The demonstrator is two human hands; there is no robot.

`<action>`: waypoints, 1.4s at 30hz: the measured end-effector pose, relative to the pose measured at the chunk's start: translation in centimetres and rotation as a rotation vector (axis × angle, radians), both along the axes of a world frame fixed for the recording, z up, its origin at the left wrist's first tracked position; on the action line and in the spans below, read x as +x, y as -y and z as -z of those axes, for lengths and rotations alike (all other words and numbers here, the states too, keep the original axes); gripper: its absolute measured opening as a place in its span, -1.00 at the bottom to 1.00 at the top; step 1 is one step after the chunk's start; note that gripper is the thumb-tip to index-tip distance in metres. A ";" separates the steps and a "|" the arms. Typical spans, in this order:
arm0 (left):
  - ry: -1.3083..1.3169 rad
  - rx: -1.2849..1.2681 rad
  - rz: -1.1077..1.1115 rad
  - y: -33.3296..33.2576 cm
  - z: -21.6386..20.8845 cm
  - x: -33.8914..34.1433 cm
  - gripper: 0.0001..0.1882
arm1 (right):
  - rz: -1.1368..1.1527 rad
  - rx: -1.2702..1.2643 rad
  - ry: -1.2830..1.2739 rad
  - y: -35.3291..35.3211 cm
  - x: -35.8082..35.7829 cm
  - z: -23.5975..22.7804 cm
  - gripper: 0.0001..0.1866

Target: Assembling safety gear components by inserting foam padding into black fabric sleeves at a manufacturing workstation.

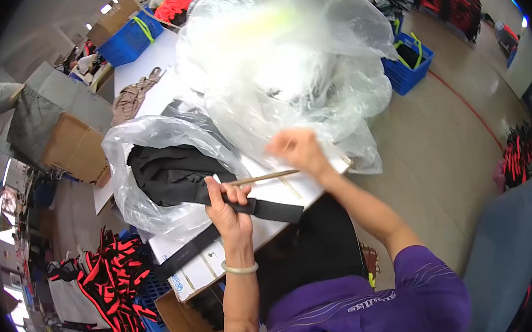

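My left hand (227, 208) is closed around a flat black strap (279, 211), whose loose end sticks out to the right over the table edge. A thin brown stick-like piece (266, 177) also projects rightward from its fingers, and something small and white shows by the thumb. Just above the far end of that stick, my right hand (301, 152) is smeared by motion. Its fingers look bent, but what they hold, if anything, is unclear. Left of my left hand, black fabric pieces (175, 174) lie inside an opened clear plastic bag (131, 206).
A large heap of clear plastic bags (289, 69) covers the far part of the white table (143, 69). Blue crates (406, 68) stand on the floor at right. Black and red goods (114, 274) are piled at lower left, beside a cardboard box (188, 321). A checked cloth (134, 101) lies at far left.
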State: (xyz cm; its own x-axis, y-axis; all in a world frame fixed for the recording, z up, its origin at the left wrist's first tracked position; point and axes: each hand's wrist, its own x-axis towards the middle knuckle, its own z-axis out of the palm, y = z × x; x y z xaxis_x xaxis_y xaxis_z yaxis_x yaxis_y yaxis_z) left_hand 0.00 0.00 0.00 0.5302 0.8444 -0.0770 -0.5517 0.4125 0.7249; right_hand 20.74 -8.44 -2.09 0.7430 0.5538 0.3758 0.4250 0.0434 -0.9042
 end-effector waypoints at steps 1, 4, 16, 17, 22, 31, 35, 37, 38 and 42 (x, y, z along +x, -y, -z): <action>-0.008 0.021 -0.032 -0.8 0.2 -0.8 -0.58 | -0.027 0.019 0.015 -1.5 0.0 -0.5 -0.82; -0.015 -0.035 0.035 -0.2 0.7 -2.3 -0.53 | 0.387 -0.107 0.546 -6.8 8.7 0.8 -0.78; -0.053 -0.148 0.048 -0.7 2.1 -5.0 -0.70 | 0.397 -0.334 0.989 -12.4 15.0 3.1 -0.88; -0.046 -0.154 0.070 -0.3 1.9 -4.4 -0.71 | 0.386 -0.452 1.017 -12.0 16.0 3.8 -0.88; -0.057 -0.131 0.085 1.2 2.6 -4.2 -0.70 | 0.360 -0.127 0.950 -10.5 15.7 2.8 -0.92; -0.099 0.069 -0.022 2.6 0.7 -4.3 -0.77 | -0.562 0.077 -0.053 -1.5 -6.0 -3.3 -0.81; -0.056 0.204 0.026 3.9 0.0 -4.3 -0.69 | -0.798 0.066 -0.423 0.4 -10.1 -2.8 -0.79; -0.038 0.249 0.043 4.5 -0.5 -4.7 -0.67 | -0.864 0.070 -0.562 0.6 -10.7 -2.2 -0.78; -0.043 0.282 0.052 4.5 -0.1 -5.0 -0.67 | -0.897 0.080 -0.686 0.9 -11.0 -1.9 -0.78; -0.100 0.273 -0.012 5.4 -1.5 -6.1 -0.87 | -0.981 0.052 -0.747 1.8 -12.6 -2.7 -0.74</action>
